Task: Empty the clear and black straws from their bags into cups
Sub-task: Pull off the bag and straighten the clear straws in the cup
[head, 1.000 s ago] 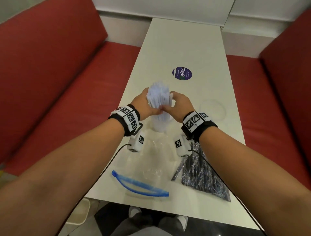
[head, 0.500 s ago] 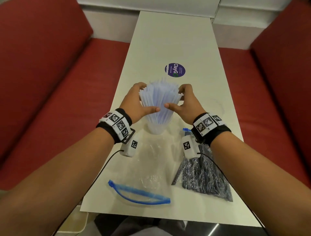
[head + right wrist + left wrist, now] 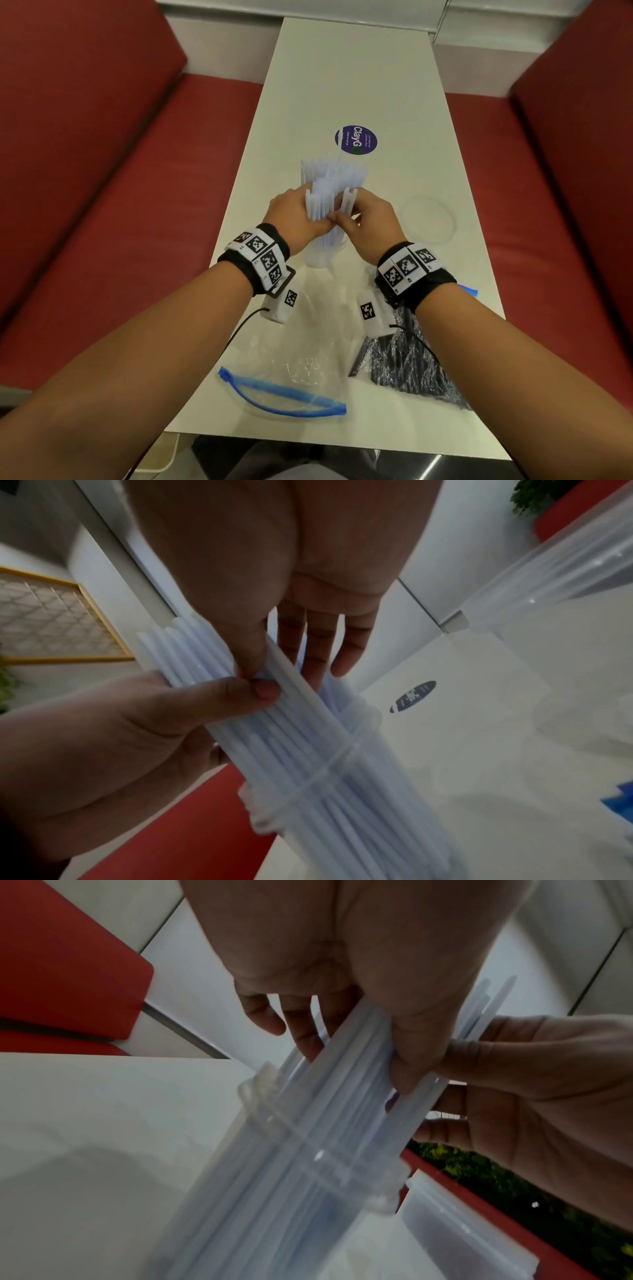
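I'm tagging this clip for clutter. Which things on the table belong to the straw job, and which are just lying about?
Belongs to the job:
- translucent clear plastic straws, gripped by the left hand and right hand
- clear plastic cup holding them
- second clear plastic cup, empty
- bag of black straws

Lying about:
- emptied clear zip bag with blue seal
- round purple sticker

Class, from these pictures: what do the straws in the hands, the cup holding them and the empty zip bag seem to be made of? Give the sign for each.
Clear straws: likely thin plastic, milky and translucent, stiff and straight.
Cup: seemingly clear, glossy plastic; the straws show through its wall.
Empty bag: soft transparent plastic film, wrinkled, with a blue zip strip.
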Tool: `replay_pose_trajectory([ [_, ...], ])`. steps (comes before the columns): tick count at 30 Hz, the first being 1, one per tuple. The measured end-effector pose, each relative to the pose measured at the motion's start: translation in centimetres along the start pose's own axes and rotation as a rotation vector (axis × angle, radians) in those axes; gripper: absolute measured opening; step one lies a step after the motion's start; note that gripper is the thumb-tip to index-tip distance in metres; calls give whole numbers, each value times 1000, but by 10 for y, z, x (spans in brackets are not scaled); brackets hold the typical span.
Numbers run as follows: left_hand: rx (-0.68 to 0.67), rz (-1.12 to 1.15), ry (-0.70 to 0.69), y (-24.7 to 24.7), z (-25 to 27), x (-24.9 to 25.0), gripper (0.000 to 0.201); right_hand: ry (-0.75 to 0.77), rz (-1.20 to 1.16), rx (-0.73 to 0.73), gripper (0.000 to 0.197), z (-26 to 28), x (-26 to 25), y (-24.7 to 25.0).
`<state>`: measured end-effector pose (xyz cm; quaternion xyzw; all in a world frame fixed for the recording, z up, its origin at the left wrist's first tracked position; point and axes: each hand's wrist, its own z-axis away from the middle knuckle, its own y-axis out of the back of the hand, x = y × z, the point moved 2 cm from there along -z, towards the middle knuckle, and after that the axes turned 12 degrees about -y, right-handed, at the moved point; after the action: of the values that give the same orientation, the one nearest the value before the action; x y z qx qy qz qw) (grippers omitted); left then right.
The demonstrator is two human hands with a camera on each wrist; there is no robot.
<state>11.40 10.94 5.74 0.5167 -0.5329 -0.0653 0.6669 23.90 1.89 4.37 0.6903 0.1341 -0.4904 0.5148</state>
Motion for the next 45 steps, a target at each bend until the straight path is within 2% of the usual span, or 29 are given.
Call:
replay_pose_trajectory([
  [4, 65, 82, -12, 11, 1, 1, 42, 35, -44, 27, 17, -1, -11, 15],
  [8, 108, 171, 0, 13, 17, -10, 63, -25, -34, 6, 33, 5, -4, 24],
  [12, 204, 188, 76, 12, 34, -34, 95, -112, -118, 81, 58, 12, 18, 28],
  [14, 147, 151, 130, 10, 34, -42, 112, -169, -68, 34, 76, 9, 25, 24],
  [16, 17, 68, 148, 7, 28, -43, 124, -200, -35, -100, 92, 4, 27, 16],
  [18, -56, 27, 143, 5, 16, -39, 128, -170, -36, -198, 93, -3, 23, 10],
  [22, -77, -9, 70, -1, -9, -24, 116, -107, -41, -216, 77, -15, 8, 4],
  [26, -53, -55, 82, -3, -24, -12, 85, -79, 36, -192, 49, -21, -6, 4],
  [29, 4, 5, 94, 1, -26, -12, 72, -5, -10, -129, 42, -26, -8, 11],
  [32, 4, 55, 42, 5, -15, -9, 74, -16, -56, -126, 51, -25, -4, 15],
  [35, -31, 143, -18, 12, 0, -9, 90, -61, -63, -184, 66, -20, 5, 13],
  [37, 20, 140, -86, 23, 7, -8, 96, -67, -44, -193, 75, -19, 10, 13],
  [38, 77, 120, -130, 30, 9, -7, 90, -71, -37, -192, 77, -18, 11, 13],
  [41, 214, -36, -316, 45, 4, 8, 54, -85, -40, -199, 83, -17, 9, 11],
  [43, 153, -204, -392, 49, -3, 27, 40, -82, -25, -213, 86, -16, 7, 7],
  [45, 7, -356, -397, 46, -11, 44, 36, -79, -18, -223, 83, -15, 4, 6],
])
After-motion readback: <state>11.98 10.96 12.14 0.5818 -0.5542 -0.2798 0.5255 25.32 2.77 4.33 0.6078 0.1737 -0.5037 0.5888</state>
